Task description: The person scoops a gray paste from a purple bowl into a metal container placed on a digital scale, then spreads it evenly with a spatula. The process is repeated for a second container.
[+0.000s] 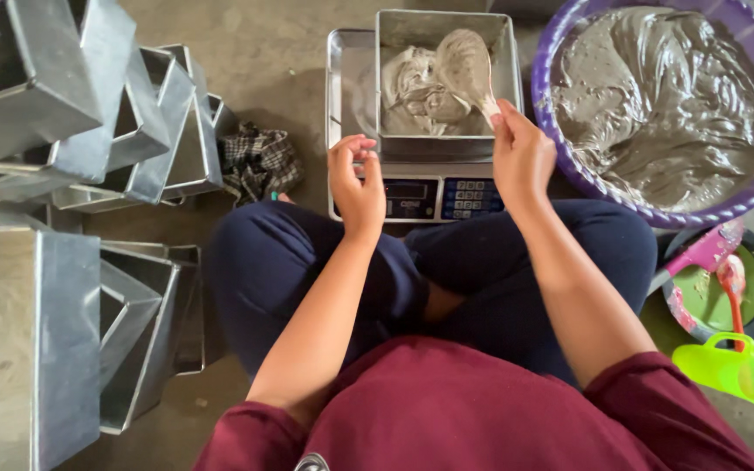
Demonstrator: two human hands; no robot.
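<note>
The right hand (521,157) gripped a batter-coated scoop (466,65) held in the metal baking tin (444,28) on a digital scale (434,196). The left hand (357,179) hovered beside the tin, fingers loosely curled, holding nothing. A purple basin (560,148) of grey batter stood to the right, empty tins (71,131) to the left, all on bare concrete floor (263,52).

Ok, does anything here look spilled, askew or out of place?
Mostly tidy. The empty metal tins at the left lie tumbled at odd angles, not stacked. A checked cloth sits crumpled on the floor. No batter spill shows around the purple basin.
</note>
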